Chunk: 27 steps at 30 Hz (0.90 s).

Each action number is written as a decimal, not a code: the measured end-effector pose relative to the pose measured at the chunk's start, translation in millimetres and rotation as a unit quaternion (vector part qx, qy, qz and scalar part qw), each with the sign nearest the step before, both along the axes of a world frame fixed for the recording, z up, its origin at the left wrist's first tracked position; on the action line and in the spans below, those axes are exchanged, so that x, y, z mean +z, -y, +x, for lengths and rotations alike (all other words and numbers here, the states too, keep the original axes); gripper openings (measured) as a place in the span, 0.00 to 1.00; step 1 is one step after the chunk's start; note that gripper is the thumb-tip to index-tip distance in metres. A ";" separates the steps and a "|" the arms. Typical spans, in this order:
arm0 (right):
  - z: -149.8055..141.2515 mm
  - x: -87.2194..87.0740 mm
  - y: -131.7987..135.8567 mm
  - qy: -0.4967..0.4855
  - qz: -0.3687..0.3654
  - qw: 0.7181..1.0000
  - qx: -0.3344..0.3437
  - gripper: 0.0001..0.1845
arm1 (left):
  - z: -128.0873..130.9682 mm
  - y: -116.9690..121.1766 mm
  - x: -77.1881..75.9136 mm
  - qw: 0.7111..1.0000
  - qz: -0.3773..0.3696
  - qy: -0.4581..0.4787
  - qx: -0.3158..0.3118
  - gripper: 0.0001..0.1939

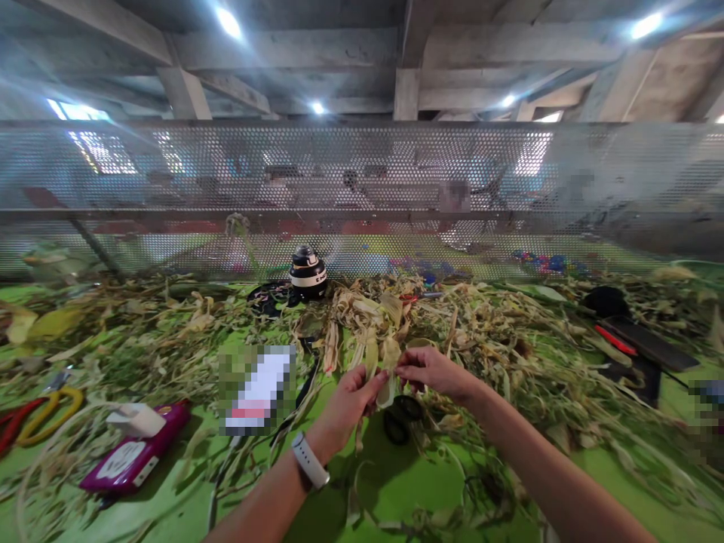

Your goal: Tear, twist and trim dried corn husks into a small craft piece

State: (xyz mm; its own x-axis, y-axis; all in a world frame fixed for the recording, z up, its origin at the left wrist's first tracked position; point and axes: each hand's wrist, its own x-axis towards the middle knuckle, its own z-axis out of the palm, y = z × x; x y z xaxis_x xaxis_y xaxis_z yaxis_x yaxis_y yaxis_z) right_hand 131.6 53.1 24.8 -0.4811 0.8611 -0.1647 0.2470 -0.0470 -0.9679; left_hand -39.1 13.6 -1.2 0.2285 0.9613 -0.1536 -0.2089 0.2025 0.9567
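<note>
My left hand (351, 396), with a white band at the wrist, pinches a pale, husk-like dried leaf (389, 353) between thumb and fingers. From the other side my right hand (433, 372) has its fingertips closed on the same leaf. Just under the hands lie black loop handles (397, 428), like those of scissors, on the green table (418, 483); their blades are hidden. Beyond the hands spreads a heap of dry, straw-coloured leaves and stalks (486, 332).
A black round bottle (308, 275) stands at the back before a perforated metal screen (362, 173). To the left are a blurred-out phone (263, 388), a purple power strip (139, 452) with a white plug, and yellow-handled scissors (50, 415). A dark flat object (648, 343) lies right.
</note>
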 end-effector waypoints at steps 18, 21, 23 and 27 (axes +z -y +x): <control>0.7 3.4 5.6 0.038 0.076 0.994 0.074 0.05 | 2.0 3.1 6.1 0.997 0.031 -0.017 -0.068 0.24; 0.9 6.0 6.1 0.070 0.099 0.990 0.077 0.04 | 2.4 5.1 8.3 0.996 0.037 -0.022 -0.077 0.19; 1.8 6.2 5.7 0.086 0.117 0.986 0.082 0.03 | 2.6 6.0 9.4 0.996 0.041 -0.029 -0.075 0.16; 2.4 2.7 5.8 0.105 0.158 0.978 0.083 0.04 | 3.7 8.7 16.1 0.999 0.027 -0.021 -0.031 0.10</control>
